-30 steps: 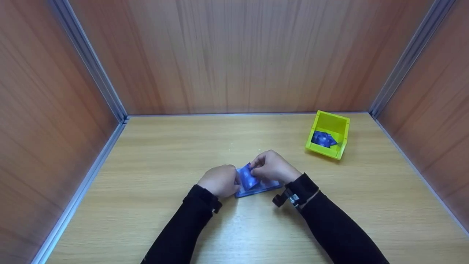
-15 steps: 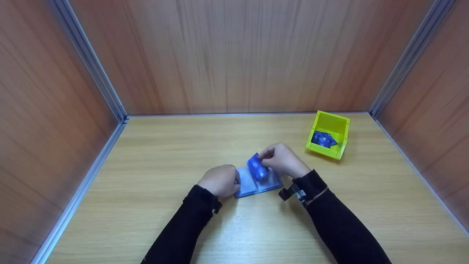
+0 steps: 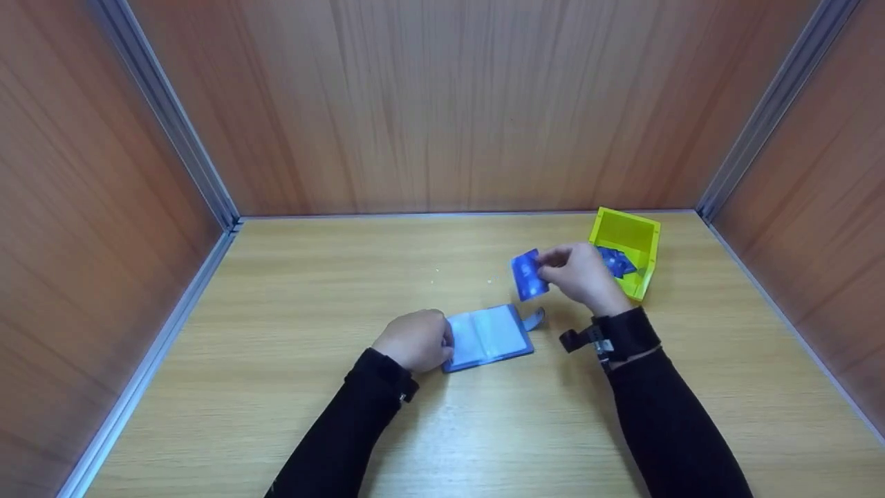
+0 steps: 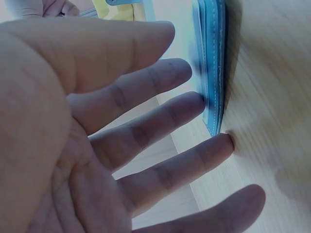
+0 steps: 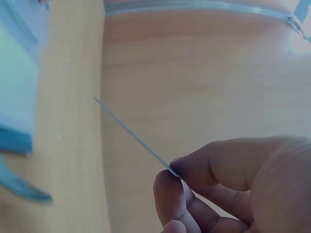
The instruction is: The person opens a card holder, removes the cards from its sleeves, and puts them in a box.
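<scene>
A blue card holder (image 3: 487, 335) lies spread flat on the table, its pale inner sleeves facing up and its strap (image 3: 534, 319) sticking out to the right. My left hand (image 3: 413, 340) is at its left edge; in the left wrist view the fingers (image 4: 170, 114) are nearly straight, tips right at the stitched edge (image 4: 214, 58). Beyond and to the right of the holder, my right hand (image 3: 581, 277) pinches a blue card (image 3: 529, 275) by its right side. The right wrist view shows this card (image 5: 133, 135) edge-on between thumb and fingertips, held up over the table.
A yellow-green bin (image 3: 626, 235) stands at the back right, partly behind the right hand, with crumpled-looking blue pieces (image 3: 615, 261) inside. Wooden panels (image 3: 442, 104) with metal edge strips enclose the table (image 3: 311, 277) at the back and both sides.
The right hand has lifted the blue card off the card holder and carried it right and away, towards the bin. The holder's inner sleeves and strap now show. The left hand has stayed put.
</scene>
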Tool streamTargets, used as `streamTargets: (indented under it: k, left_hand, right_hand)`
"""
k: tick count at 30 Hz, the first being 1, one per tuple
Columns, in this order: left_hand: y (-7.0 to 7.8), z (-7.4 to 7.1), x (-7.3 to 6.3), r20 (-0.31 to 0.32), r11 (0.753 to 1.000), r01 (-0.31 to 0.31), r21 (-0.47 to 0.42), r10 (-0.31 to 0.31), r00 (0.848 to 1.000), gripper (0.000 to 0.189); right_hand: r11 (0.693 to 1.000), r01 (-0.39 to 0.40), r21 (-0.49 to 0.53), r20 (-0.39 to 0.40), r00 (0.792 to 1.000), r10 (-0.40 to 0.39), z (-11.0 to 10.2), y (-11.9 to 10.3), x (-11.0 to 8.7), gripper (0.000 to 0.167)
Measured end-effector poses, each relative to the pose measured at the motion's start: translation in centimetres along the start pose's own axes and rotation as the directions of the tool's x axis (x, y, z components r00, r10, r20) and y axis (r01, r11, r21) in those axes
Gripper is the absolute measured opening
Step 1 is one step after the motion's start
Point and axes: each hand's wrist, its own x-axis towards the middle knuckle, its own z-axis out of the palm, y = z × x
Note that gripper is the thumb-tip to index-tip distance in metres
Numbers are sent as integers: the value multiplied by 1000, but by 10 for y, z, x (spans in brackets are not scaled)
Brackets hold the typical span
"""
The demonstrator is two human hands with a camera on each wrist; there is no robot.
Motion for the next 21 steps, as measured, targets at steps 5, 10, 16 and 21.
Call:
streamTargets:
  k: [5, 10, 16, 21]
  left_hand:
    - [0, 0, -2, 6, 1000, 4, -8, -3, 1000, 12]
    - [-2, 1, -3, -1, 1000, -2, 1, 2, 1000, 13]
    - [-3, 0, -4, -7, 1000, -10, 24, 10, 1000, 14]
    - [-3, 0, -4, 0, 1000, -4, 20, 4, 1000, 14]
  right_hand:
    - [1000, -3, 21, -68, 998, 5, -23, 10, -2, 35]
    - [998, -37, 49, -155, 987, 44, -42, 22, -1, 37]
    - [998, -57, 33, -287, 956, 64, -62, 43, 5, 41]
    - [989, -127, 75, -342, 928, 145, -71, 61, 13, 44]
